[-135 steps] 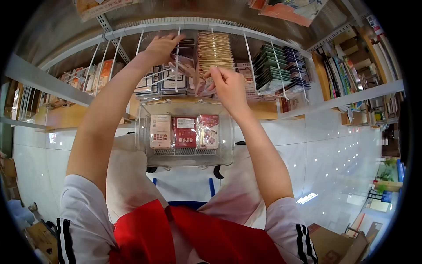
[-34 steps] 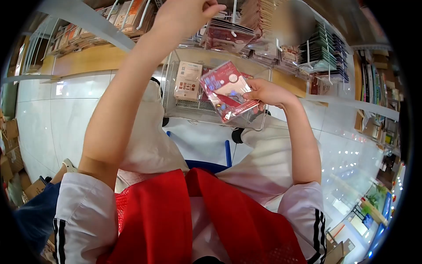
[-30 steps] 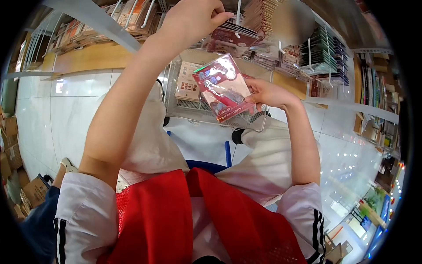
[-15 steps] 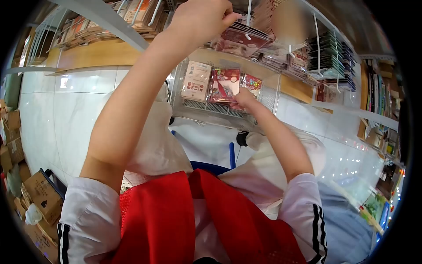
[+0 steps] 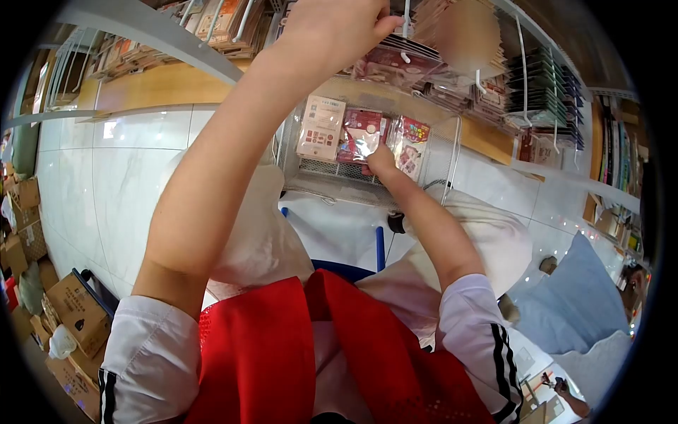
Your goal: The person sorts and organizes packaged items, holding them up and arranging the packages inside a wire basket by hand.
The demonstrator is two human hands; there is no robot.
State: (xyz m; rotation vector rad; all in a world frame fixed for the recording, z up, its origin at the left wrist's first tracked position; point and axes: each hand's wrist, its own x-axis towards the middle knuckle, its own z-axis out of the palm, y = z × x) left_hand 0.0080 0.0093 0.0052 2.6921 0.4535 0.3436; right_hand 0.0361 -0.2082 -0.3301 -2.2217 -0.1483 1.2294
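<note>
My right hand [image 5: 381,160] is in the wire basket [image 5: 339,191], its fingers pressed on the lower right part of a red plastic-wrapped packet [image 5: 360,134]. That packet lies in the middle, between a cream packet [image 5: 321,128] on the left and a red and white packet [image 5: 409,147] on the right. Up at the rack, my left hand [image 5: 353,25] is closed beside a white hook [image 5: 406,28]. Its fingertips are partly cut off by the frame's top edge, so what it grips cannot be made out. Dark red packets [image 5: 395,67] hang just below it.
Green packets [image 5: 540,88] hang on hooks at the right, near a bookshelf [image 5: 614,155]. A wooden shelf edge [image 5: 162,88] runs behind the basket. Cardboard boxes [image 5: 78,311] stand at lower left. Another person in light blue clothing [image 5: 565,297] is at the right.
My right hand has brought the red packet from the air down into the basket's middle. My left hand stays up at the hook. The person in light blue has come into view at the right.
</note>
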